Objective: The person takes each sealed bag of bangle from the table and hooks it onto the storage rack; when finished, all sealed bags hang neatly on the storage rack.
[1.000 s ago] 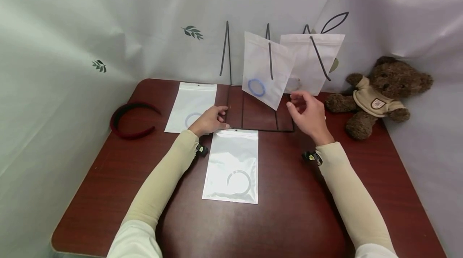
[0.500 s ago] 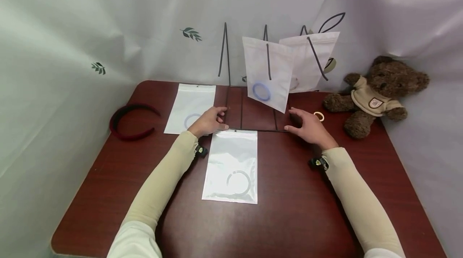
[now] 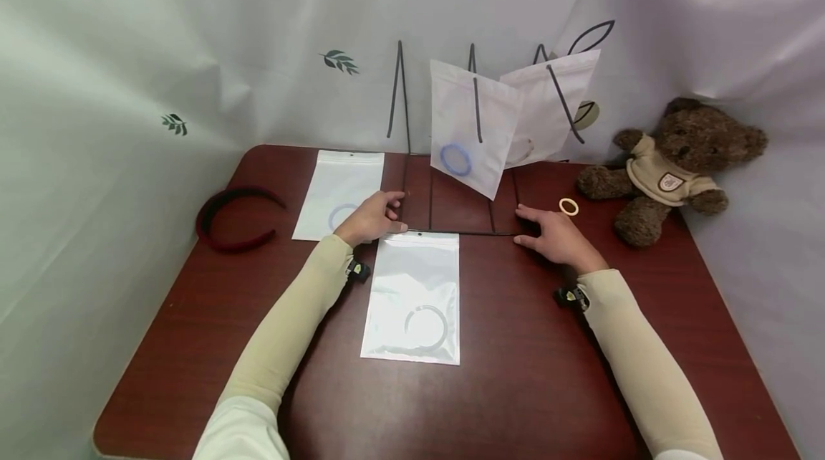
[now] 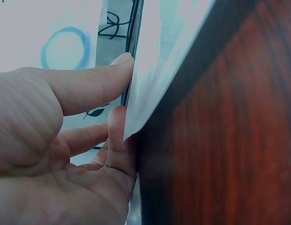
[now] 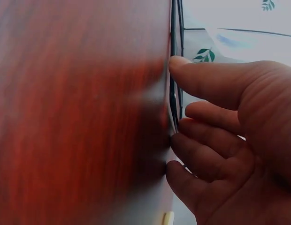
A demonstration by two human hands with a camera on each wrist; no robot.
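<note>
A black wire display rack stands at the back of the table. Its front hook carries a white zip bag with a blue ring in it, tilted; a second white zip bag hangs behind it on the right. My left hand grips the rack's front left corner between thumb and fingers. At the front right corner my right hand holds the base wire, thumb in front and fingers along the side. Flat before the rack lies a shiny zip bag showing a ring shape, its top edge close to the left thumb.
Another zip bag with a bluish ring lies left of the rack, partly under my left hand. A dark red headband lies farther left. Beyond my right hand are a pale yellow ring and a teddy bear against the wall.
My right hand has come down from beside the hanging bags to the rack's front right corner, uncovering the yellow ring. The hanging bags have swung slightly. My left hand stays put.
</note>
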